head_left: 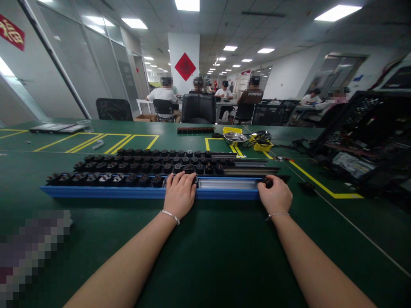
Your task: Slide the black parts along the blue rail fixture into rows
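Note:
A long blue rail (105, 192) lies across the green table in front of me, its left half filled with a row of small black parts (105, 179). My left hand (180, 194) rests on the rail near its middle, fingers curled over the last part in the row. At the rail's right end my right hand (275, 196) is closed around a small black part (267, 182). The silver channel (227, 184) between my hands is bare. Behind it lie two more rails of black parts (150, 164).
A metal bowl (235, 137), a yellow bin (262, 146) with cables and a short black strip (195, 130) sit further back. Black equipment (366, 137) stands at the right. Yellow tape lines mark the table. Several seated people and office chairs are beyond the table.

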`<control>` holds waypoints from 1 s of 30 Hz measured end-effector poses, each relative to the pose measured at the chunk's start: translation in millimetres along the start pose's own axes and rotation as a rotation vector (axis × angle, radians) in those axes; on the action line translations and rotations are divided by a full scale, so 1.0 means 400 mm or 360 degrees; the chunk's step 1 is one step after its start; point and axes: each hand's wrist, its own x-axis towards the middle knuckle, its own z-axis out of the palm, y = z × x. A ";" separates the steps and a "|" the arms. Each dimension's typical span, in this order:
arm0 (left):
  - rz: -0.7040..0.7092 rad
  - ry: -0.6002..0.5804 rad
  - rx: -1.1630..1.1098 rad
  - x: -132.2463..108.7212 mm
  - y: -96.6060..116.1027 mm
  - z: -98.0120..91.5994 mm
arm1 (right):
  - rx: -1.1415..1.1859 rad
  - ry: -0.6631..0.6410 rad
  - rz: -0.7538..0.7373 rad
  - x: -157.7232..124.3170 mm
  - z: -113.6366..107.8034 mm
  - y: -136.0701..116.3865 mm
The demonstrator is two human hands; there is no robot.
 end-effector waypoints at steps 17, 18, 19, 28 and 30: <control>0.0007 -0.0005 0.0009 -0.001 -0.001 0.000 | 0.0072 0.0061 0.0103 0.015 0.000 0.026; 0.0008 -0.0006 0.0008 -0.001 -0.001 -0.001 | 0.0086 0.0070 0.0105 0.017 0.000 0.029; 0.0008 -0.0008 0.0007 0.000 -0.001 -0.001 | 0.0096 0.0082 0.0106 0.018 0.001 0.031; 0.0000 -0.0015 -0.0002 0.001 0.001 -0.004 | 0.0074 0.0120 0.0142 0.028 -0.001 0.046; -0.0001 -0.0015 -0.0004 0.001 0.001 -0.004 | 0.0080 0.0121 0.0130 0.029 0.000 0.048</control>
